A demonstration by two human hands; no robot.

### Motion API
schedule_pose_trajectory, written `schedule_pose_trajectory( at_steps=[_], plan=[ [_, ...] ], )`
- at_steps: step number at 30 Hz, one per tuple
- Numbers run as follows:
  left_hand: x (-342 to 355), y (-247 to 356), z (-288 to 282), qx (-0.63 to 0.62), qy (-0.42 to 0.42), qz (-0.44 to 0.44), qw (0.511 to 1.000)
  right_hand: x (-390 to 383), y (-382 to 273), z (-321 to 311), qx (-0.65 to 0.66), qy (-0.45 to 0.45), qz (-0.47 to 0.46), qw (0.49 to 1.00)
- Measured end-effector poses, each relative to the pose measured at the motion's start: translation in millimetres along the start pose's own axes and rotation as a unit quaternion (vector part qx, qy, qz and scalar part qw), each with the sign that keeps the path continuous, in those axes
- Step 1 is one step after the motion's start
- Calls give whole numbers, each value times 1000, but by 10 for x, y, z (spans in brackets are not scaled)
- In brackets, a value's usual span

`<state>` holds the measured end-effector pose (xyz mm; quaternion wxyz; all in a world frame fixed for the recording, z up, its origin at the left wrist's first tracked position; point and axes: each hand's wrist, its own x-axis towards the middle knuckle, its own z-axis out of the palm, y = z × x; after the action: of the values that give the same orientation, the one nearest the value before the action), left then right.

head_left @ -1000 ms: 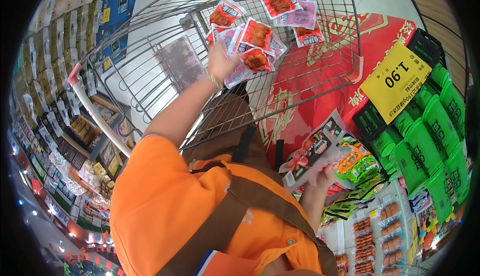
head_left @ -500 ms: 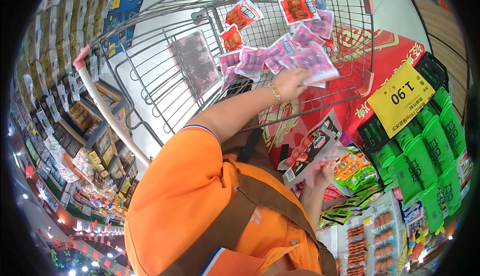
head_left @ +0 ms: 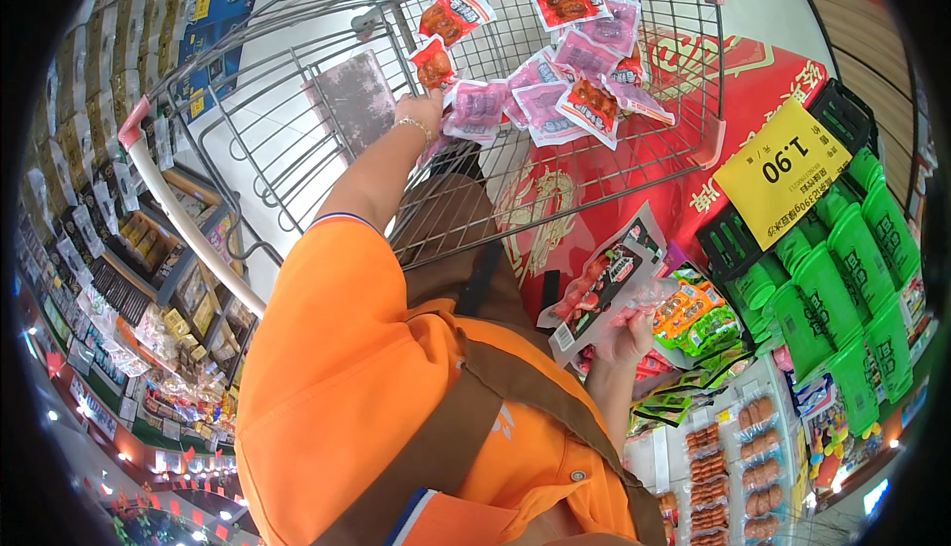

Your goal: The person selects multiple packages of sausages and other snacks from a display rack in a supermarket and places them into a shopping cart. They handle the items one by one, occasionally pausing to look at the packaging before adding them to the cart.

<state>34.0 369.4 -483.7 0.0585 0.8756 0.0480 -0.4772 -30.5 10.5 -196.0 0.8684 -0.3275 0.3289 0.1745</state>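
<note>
My left hand (head_left: 420, 112) reaches into the wire shopping cart (head_left: 297, 164), among small snack packs. Its fingers look curled at the edge of a purple vacuum snack pack (head_left: 477, 105), just below a small red snack pack (head_left: 433, 64); what they grip, if anything, is hidden. Low at the right, my right hand (head_left: 626, 336) is closed on the clear end of a flat plastic food packet (head_left: 604, 283) with a dark label and red food pictured on it. On the cart's right side, a red-faced pack (head_left: 591, 110) lies over several purple ones.
Green pouches (head_left: 847, 288) fill a rack at the right, under a yellow price sign (head_left: 783, 174). Sausage packs (head_left: 761, 467) and orange and green snack bags (head_left: 688, 310) lie in the display beside my right hand. Packed shelves (head_left: 149, 239) line the left, near the cart's pale handle (head_left: 193, 214).
My left hand has let go of a purple pack on the right-hand pile and moved left to the other packs. A red-faced pack now shows on that pile. My right hand keeps its packet.
</note>
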Motion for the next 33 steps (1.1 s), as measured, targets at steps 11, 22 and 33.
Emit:
schedule_pose_trajectory(
  at_steps=[11, 22, 33],
  plan=[
    [-263, 555, -116, -215, 127, 25, 968, -67, 35, 3, 21, -21, -3, 1000],
    [-369, 1796, -310, -433, 166, 195, 864, -80, 72, 20, -28, 14, 2, 999],
    [-231, 1533, -261, -398, 251, 222, 854, -71, 154, 96, -50, 73, 3, 996]
  ],
)
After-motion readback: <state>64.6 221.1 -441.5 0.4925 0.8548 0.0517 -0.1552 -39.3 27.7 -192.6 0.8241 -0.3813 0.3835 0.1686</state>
